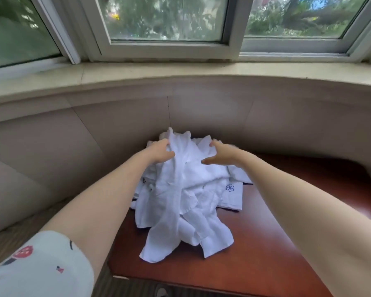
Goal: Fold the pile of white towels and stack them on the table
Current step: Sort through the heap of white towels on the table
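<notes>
Gripping the top towel [176,168] with my left hand [159,153], right hand [221,154] spread free — pile [191,211] unfolded, nothing stacked on table [266,254].

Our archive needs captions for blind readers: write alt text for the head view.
A person's left hand grips the top of a rumpled pile of white towels on a reddish-brown table, while the right hand reaches in open beside it. Windows and a pale sill lie beyond.
</notes>
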